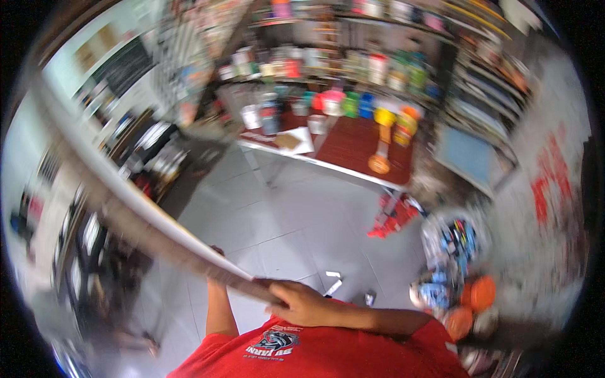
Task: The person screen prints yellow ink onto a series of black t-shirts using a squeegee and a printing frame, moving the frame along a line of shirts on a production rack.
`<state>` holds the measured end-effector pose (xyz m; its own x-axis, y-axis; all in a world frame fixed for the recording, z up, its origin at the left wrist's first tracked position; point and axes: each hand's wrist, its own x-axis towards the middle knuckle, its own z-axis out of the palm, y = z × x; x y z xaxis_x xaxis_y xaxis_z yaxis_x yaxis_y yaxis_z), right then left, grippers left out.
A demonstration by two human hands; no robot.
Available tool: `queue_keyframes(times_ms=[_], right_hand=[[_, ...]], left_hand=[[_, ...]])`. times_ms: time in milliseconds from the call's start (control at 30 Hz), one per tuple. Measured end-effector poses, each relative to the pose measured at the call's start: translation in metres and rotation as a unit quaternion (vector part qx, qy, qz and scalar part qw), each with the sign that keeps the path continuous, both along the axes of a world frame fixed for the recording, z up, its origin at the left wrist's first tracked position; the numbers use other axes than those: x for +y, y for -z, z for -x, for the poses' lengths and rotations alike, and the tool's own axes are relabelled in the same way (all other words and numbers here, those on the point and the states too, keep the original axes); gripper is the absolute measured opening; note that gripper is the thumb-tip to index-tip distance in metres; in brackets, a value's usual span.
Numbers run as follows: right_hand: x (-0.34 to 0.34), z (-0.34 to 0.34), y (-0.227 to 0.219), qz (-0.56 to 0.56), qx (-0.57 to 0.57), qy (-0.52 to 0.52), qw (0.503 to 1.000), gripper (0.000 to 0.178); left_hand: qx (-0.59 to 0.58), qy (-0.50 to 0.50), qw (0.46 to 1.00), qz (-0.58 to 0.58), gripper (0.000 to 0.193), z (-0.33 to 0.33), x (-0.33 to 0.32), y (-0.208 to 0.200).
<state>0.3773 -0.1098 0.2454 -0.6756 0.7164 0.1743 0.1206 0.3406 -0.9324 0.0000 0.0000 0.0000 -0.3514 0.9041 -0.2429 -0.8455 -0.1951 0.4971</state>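
Note:
A long, pale-edged board or frame, blurred and seen nearly edge-on, slants from the upper left down to my chest. Around its near end my right hand is closed, fingers bent over the edge. My left hand is at the same piece, a little farther along; the board hides most of it, and only a dark bit shows above the edge. The left forearm comes up from below. What the board's broad face looks like cannot be made out.
Ahead stands a red-brown table with colourful tubs and a round-ended orange thing. Shelves of containers rise behind. At right are racked flat frames, a plastic bag and orange-topped containers. Small white scraps lie on the tiles.

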Motion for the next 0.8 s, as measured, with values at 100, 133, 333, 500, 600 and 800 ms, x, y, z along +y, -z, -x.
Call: queue_keyframes(times_ms=[100, 133, 333, 500, 600, 800], right_hand=[[0.034, 0.069, 0.049, 0.031, 0.147, 0.193, 0.97, 0.031], [0.05, 0.09, 0.045, 0.061, 0.163, 0.219, 0.96, 0.031], [0.16, 0.199, 0.136, 0.038, 0.095, 0.244, 0.965, 0.042], [0.21, 0.249, 0.183, 0.228, 0.104, 0.234, 0.939, 0.038], [0.231, 0.272, 0.199, 0.29, 0.069, 0.252, 0.921, 0.039], [0.307, 0.297, 0.19, 0.365, 0.047, 0.232, 0.9, 0.044]], left_hand=[[-0.048, -0.136, 0.989, 0.043, 0.048, 0.042, -0.021, -0.019], [-0.025, -0.166, 0.986, 0.02, 0.047, 0.054, -0.032, -0.026], [0.036, -0.398, 0.905, 0.147, 0.053, 0.118, -0.109, -0.023], [0.131, -0.494, 0.811, 0.284, 0.061, 0.142, -0.103, -0.052], [0.125, -0.5, 0.809, 0.281, 0.064, 0.152, -0.083, -0.061], [0.068, -0.465, 0.845, 0.254, 0.096, 0.168, -0.027, -0.042]])
